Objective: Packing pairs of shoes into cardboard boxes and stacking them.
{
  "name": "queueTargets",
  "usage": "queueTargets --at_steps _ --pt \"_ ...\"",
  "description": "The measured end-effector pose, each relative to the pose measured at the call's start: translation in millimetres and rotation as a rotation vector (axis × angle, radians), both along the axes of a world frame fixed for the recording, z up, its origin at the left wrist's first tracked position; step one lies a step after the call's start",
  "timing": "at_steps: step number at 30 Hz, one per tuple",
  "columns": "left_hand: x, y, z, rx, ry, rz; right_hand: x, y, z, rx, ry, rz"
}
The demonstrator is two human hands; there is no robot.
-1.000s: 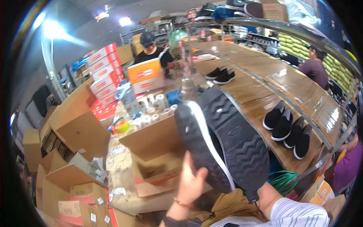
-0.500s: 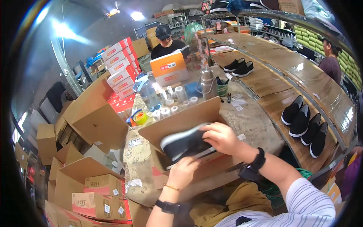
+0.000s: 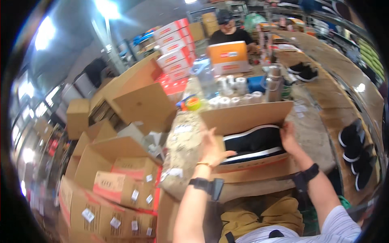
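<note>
Both hands open-palmed: left hand (image 3: 212, 148) against the heel end, right hand (image 3: 288, 137) at the toe end of a black white-soled shoe (image 3: 253, 142), lying sideways inside the open cardboard shoebox (image 3: 247, 117). Behind: tape rolls (image 3: 233, 87), steel flask (image 3: 274, 83), orange box (image 3: 227, 56). Half a second earlier: shoe grasped above the box.

A speckled bench (image 3: 184, 150) is seen carrying an open cardboard box (image 3: 247, 117), tape rolls (image 3: 235, 91), a steel flask (image 3: 274, 84) and an orange box (image 3: 229, 58); black shoes (image 3: 358, 152) are laid along a wooden counter (image 3: 344, 81).
</note>
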State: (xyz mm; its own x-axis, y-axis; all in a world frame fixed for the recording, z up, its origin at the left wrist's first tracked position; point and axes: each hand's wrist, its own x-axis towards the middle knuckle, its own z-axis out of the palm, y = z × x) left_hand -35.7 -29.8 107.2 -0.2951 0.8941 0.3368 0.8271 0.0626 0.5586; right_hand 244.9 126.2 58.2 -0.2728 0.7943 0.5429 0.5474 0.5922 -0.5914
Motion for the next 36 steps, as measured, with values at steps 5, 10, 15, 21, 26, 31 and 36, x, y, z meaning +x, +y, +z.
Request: queueTargets --at_steps 5,10,15,21,26,31,36 --pt "-5 -13 -3 0.183 -0.063 -0.113 5 -4 11 0.013 -0.034 0.117" --pt "-2 -9 -3 0.161 -0.01 -0.118 17 16 -9 -0.336 0.351 0.178" --pt "-11 6 -15 0.15 0.233 -0.037 1 -20 20 0.022 -0.284 0.04" --pt "-36 15 -33 0.314 0.335 0.061 -12 -23 24 -0.025 -0.217 0.094" --pt "-32 -8 -25 0.405 -0.048 -0.043 29 10 14 -0.518 0.173 0.377" --pt "-53 -30 6 0.224 0.437 -0.291 26 13 90 -0.022 -0.119 0.4" --pt "1 -15 57 -0.535 0.632 -0.344 9 -19 94 0.3 -0.905 0.545"
